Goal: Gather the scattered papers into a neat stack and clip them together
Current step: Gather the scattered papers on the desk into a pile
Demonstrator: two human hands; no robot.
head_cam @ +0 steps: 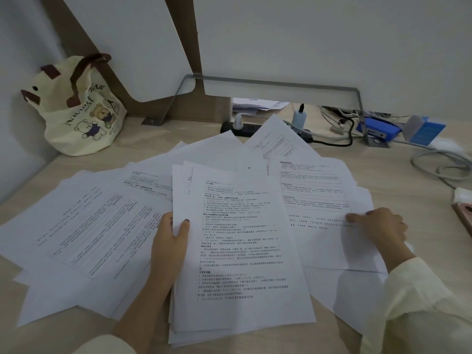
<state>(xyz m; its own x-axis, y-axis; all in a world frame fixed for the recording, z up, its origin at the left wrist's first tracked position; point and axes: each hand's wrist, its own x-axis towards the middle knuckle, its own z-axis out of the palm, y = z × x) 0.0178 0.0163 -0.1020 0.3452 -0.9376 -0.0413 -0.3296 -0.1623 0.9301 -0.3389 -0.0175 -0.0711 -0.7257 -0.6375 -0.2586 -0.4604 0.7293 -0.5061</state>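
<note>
Nearest, white printed paper sheets [242,251], likely light and slippery, gripped at their left edge by left hand [168,251]; right hand [380,226] presses another flat.

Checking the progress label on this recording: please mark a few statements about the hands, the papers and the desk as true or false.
1. The left hand grips the left edge of a gathered stack. True.
2. The right hand holds a clip. False: it rests on a printed sheet, and no clip shows in it.
3. A cream tote bag stands at the far left of the desk. True.
4. All papers are in one pile. False: loose sheets lie fanned over the desk on both sides of the stack.
5. Nothing is plugged into the power strip. False: a white plug sits in it.
</note>
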